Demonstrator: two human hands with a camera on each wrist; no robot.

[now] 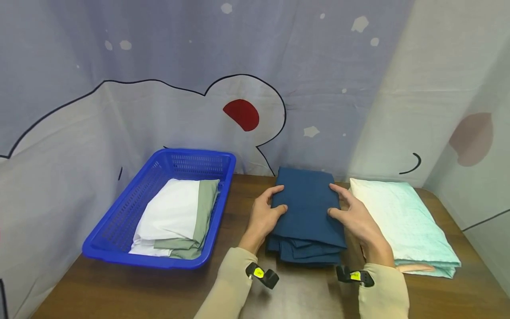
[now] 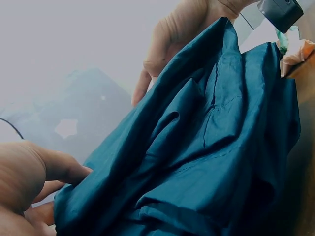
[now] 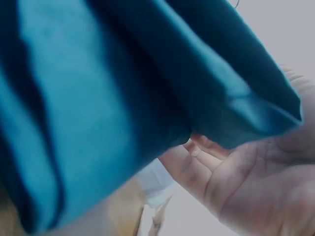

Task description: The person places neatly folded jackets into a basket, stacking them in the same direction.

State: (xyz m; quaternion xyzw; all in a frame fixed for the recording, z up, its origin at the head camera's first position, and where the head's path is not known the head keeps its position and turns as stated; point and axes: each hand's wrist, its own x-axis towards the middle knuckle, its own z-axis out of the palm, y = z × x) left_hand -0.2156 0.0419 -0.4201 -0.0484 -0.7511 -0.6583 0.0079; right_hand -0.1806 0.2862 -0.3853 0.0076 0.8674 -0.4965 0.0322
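Observation:
A dark blue folded cloth (image 1: 307, 204) lies on the table between both hands, its stacked layers showing along the near edge. Along its left side the left hand (image 1: 264, 217) grips the edge, thumb on top. The right hand (image 1: 360, 219) holds the opposite edge, with thumb and index finger over the top. In the right wrist view, fingers (image 3: 189, 172) of the right hand reach beneath the blue layers, their tips hidden. Loose inner folds of the cloth (image 2: 197, 142) fill the left wrist view, with the left thumb pressing its edge.
At the left, a blue plastic basket (image 1: 99, 253) holds a folded white and green cloth (image 1: 171, 212). A pale mint folded cloth (image 1: 402, 221) lies right of the right hand. A printed curtain (image 1: 179, 40) hangs behind the wooden table (image 1: 239, 212).

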